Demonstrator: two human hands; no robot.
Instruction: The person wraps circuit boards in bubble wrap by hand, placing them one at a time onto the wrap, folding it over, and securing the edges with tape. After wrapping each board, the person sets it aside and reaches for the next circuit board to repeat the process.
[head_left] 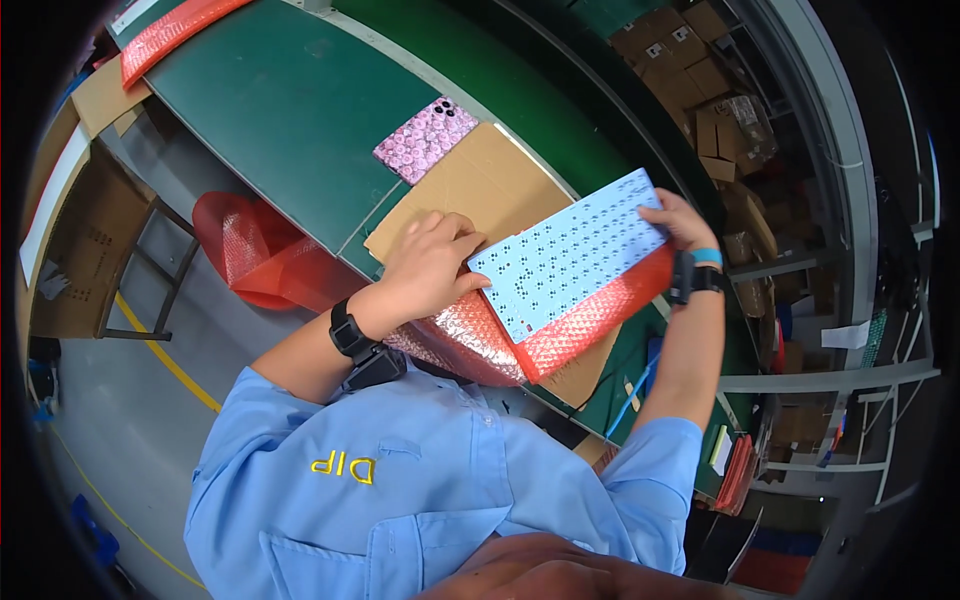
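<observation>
A white, keyboard-shaped circuit board (570, 255), dotted with rows of small dark marks, is tilted in front of me. My right hand (683, 220) grips its far right end, thumb on top and the other fingers mostly hidden behind. At the opposite end, my left hand (432, 262) has thumb and forefinger closed about the board's left corner. Red bubble wrap (480, 335) lies under the board's near side and trails off to the left. Beneath that is a flat brown cardboard sheet (500, 180) on the green table.
A phone in a pink flower-patterned case (427, 140) lies beside the cardboard on the green table (290, 110). A blue pen-like tool (622, 412) rests near my right forearm. Loose bubble wrap (255, 250) hangs off the table's left edge. Cardboard boxes (690, 60) are stacked far right.
</observation>
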